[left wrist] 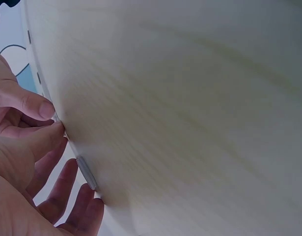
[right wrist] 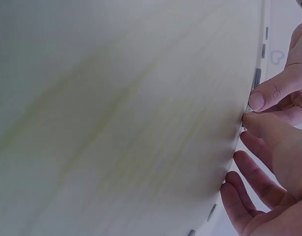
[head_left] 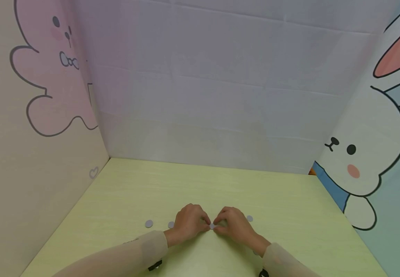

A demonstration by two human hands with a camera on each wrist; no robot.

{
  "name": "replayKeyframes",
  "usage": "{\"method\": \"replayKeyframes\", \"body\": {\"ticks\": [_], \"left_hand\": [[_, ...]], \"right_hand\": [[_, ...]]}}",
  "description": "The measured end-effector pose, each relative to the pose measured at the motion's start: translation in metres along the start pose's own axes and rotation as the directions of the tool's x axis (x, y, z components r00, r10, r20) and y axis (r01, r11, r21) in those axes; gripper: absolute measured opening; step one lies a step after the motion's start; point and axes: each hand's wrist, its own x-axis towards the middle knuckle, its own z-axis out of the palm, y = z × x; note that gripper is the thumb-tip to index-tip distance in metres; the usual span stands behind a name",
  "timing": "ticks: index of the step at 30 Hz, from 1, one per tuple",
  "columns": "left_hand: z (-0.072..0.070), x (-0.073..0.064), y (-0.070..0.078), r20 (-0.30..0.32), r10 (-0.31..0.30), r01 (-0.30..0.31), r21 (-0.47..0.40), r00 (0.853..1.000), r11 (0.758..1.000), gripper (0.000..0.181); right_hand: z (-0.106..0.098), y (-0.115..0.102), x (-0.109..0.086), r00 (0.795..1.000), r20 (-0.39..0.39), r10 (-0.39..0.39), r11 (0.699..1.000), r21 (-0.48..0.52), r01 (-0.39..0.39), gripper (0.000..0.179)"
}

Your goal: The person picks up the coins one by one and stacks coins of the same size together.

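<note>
Both hands meet over the table [head_left: 172,184], fingertips down at its surface. Between them lies a small round grey disc [head_left: 212,226], partly covered by the fingers. My left hand [head_left: 189,221] pinches its left side with thumb and finger. On the opposite side my right hand [head_left: 236,225] pinches it the same way. Another grey disc [head_left: 171,225] sits just left of the left hand and is partly hidden by it. In the left wrist view, a disc [left wrist: 87,173] shows edge-on by the left hand's outer fingers.
A grey disc [head_left: 149,223] lies farther left. One more disc [head_left: 250,218] rests beyond the right hand, and another [head_left: 255,252] peeks out beside the right wrist. A pale cloth wall [head_left: 220,88] rises behind the table, with printed side panels [head_left: 359,154] left and right.
</note>
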Motion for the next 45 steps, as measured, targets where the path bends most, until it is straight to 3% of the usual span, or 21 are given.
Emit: {"method": "replayKeyframes", "body": {"ticks": [45], "left_hand": [[-0.0017,0.0015,-0.0005,0.014,0.001,-0.001,-0.015,1.0,1.0,0.009]], "right_hand": [[0.0002,-0.0002,0.0003,1.0,-0.005,0.022,1.0,-0.018,-0.022,0.008]]}}
